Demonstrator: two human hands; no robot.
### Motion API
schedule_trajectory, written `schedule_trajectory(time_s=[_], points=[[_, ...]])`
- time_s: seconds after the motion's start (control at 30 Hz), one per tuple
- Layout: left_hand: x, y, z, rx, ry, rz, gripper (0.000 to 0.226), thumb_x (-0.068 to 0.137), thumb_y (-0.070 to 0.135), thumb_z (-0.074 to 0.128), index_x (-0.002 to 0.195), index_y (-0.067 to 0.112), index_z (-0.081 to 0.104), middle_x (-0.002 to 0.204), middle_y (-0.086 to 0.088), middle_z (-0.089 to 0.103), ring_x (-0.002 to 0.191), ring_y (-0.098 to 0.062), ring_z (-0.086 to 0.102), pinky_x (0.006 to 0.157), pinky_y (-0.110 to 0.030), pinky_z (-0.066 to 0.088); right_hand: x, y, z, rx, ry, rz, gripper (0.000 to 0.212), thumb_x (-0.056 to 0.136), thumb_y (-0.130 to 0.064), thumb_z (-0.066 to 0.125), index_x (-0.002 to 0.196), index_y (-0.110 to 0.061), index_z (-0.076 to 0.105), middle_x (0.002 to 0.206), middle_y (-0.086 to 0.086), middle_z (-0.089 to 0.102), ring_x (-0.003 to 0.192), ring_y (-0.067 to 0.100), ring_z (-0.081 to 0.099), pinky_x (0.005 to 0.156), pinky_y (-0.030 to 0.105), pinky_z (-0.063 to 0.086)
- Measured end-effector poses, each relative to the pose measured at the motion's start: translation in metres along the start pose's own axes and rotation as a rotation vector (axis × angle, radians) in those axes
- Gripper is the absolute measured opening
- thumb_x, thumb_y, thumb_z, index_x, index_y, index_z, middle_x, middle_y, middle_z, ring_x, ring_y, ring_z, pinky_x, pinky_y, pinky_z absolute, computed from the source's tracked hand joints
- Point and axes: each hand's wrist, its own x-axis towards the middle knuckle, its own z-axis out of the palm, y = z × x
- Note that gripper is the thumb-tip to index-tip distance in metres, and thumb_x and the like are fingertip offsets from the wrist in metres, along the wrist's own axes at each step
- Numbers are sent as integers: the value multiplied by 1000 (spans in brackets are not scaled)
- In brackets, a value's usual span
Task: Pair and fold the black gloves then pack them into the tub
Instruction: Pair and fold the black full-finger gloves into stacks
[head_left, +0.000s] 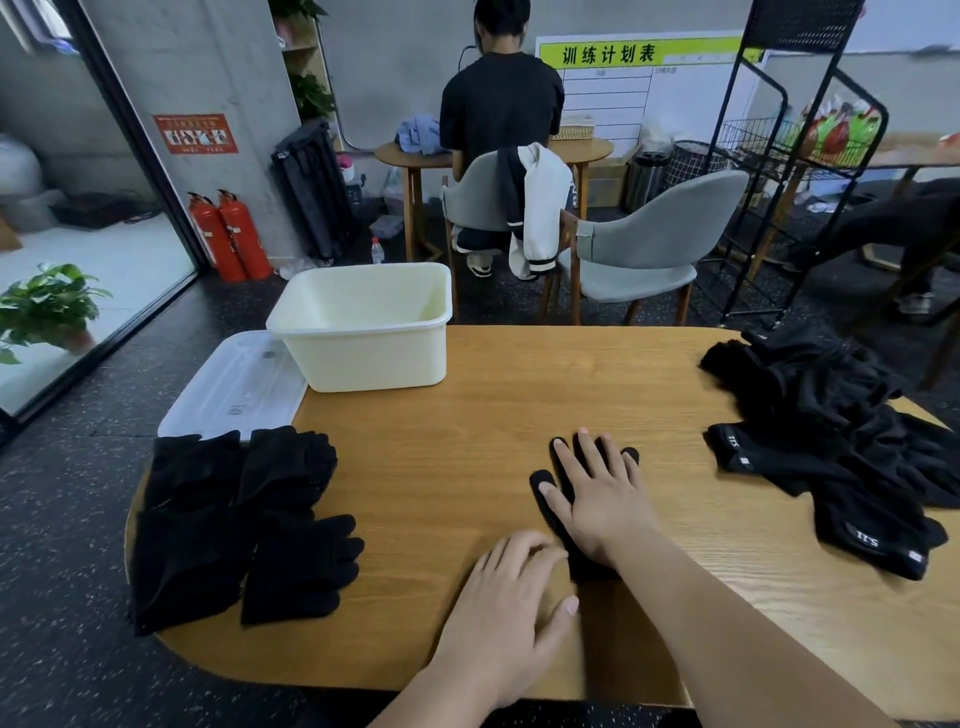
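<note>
Glove (589, 569) pressed flat mid-table under right hand (602, 499), fingers straight, nothing gripped. Long axis pointed away from body; cuff just beside left hand (514, 587), loosely curved, empty. Tub (363, 358) set far left, nearer left hand.

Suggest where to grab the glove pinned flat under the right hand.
Probably the cuff: pinch it from the near-left side, where the left hand rests. The glove lies flat on the table, fingers pointing away, and the right hand covers its palm, so only the cuff edge shows free.
</note>
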Motion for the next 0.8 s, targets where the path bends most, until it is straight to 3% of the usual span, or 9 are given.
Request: schedule_trajectory(time_s=[0.23, 0.37, 0.5, 0.6, 0.67, 0.73, 0.8], points=[[-2, -3, 1, -30, 98, -54, 50, 107, 56, 33, 150, 34, 44, 149, 22, 29, 141, 1, 28, 118, -30, 33, -15, -7, 2, -4, -9, -17, 80, 98, -76, 0, 166, -36, -10, 173, -2, -23, 159, 26, -24, 130, 51, -6], [-3, -2, 2, -56, 137, -43, 37, 108, 51, 35, 140, 37, 48, 146, 24, 31, 141, 2, 28, 118, -27, 31, -51, -17, 9, 0, 2, -52, 86, 87, -74, -15, 164, -38, -18, 170, -2, -31, 157, 25, -29, 130, 51, -8], [-4, -4, 4, -37, 165, -55, 41, 110, 49, 33, 145, 31, 46, 146, 20, 35, 137, 0, 34, 116, -29, 35, -72, -20, 18, 53, 37, -71, 90, 84, -76, -27, 165, -39, -14, 170, -4, -29, 157, 23, -28, 130, 50, -8], [-5, -3, 5, -33, 160, -62, 43, 109, 46, 32, 148, 33, 43, 149, 19, 38, 140, 0, 34, 119, -29, 32, -74, -12, 17, 241, 145, -105, 73, 101, -70, 1, 167, -40, 10, 175, -7, -7, 162, 20, -12, 132, 45, 2], [-6, -2, 5, -12, 152, -65, 47, 109, 47, 31, 152, 31, 41, 152, 17, 39, 143, -1, 32, 122, -32, 30, -80, 0, 15, 366, 288, -114, 55, 109, -53, 30, 160, -33, 39, 173, -6, 21, 160, 22, 14, 129, 46, 22], [-6, -1, 4, 17, 147, -72, 48, 107, 51, 34, 150, 31, 43, 150, 18, 40, 143, -2, 32, 123, -32, 28, -90, 14, 19, 368, 418, -110, 39, 105, -33, 53, 141, -26, 62, 154, -7, 50, 142, 19, 42, 115, 45, 44], [-5, 1, 4, 65, 132, -83, 51, 103, 58, 36, 146, 33, 47, 147, 19, 37, 142, -4, 29, 124, -30, 24, -102, 28, 26, 308, 421, -142, 33, 98, -27, 63, 131, -26, 68, 142, -10, 58, 130, 16, 51, 104, 44, 52]])
